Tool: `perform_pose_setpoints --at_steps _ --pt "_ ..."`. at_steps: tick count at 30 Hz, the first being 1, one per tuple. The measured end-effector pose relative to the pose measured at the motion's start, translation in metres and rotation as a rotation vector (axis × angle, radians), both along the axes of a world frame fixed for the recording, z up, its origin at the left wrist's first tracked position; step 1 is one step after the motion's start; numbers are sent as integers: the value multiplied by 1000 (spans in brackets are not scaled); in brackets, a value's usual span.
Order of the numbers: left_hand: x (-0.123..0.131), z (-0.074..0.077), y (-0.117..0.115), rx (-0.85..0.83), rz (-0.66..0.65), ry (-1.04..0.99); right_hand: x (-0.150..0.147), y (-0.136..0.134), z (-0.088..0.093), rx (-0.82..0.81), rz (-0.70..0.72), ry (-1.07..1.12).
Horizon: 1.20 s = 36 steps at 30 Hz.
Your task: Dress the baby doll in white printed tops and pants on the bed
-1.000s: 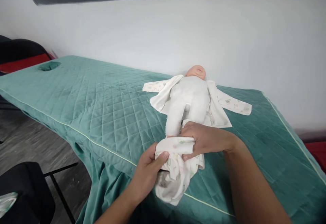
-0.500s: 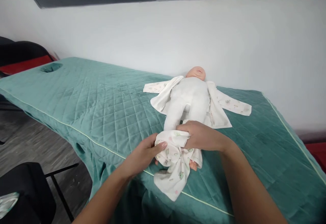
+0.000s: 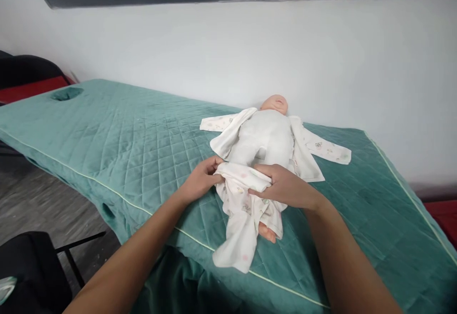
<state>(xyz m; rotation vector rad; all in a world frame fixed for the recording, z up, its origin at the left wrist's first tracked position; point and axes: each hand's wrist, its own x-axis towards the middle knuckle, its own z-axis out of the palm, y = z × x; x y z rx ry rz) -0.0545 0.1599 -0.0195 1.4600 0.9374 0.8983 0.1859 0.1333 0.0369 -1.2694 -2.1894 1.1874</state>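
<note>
A baby doll (image 3: 266,130) with a white cloth body lies on its back, its head toward the wall. Small printed white trousers (image 3: 241,211) are around its lower legs. My left hand (image 3: 203,179) pinches the waistband at its left side. At the right side, my right hand (image 3: 282,184) grips the same waistband, thumb on top and fingers partly hidden behind the cloth. One bare doll foot (image 3: 267,232) pokes out of the right trouser leg; the left leg's end hangs flat with no foot showing. Beneath the doll a printed white top (image 3: 312,154) lies spread open, both sleeves stretched outward.
A green quilted cover (image 3: 143,133) drapes the bed, which has a face hole (image 3: 67,94) at the far left. The white wall (image 3: 228,52) runs along the back. A black chair (image 3: 34,273) stands at the lower left, and a red and black chair (image 3: 34,85) behind.
Both hands have drawn the trousers' waistband farther up the doll's legs, toward its body. My left hand has moved up, and more of the foot shows below the right trouser leg.
</note>
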Motion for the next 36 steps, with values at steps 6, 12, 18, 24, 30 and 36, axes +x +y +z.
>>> perform_pose_setpoints --at_steps 6,12,18,24,30,36 --pt "16 -15 25 180 162 16 -3 4 -2 50 -107 -34" --pt "29 -18 48 557 236 346 -8 9 -12 113 -288 -100" --pt "37 -18 62 794 266 612 -10 12 -18 112 -450 -67" --pt "38 -25 60 814 310 653 -8 7 -8 32 -354 49" --pt "40 -23 55 825 316 724 -10 7 -11 48 -226 14" --pt "44 -17 45 667 385 726 -12 14 -24 206 -416 19"
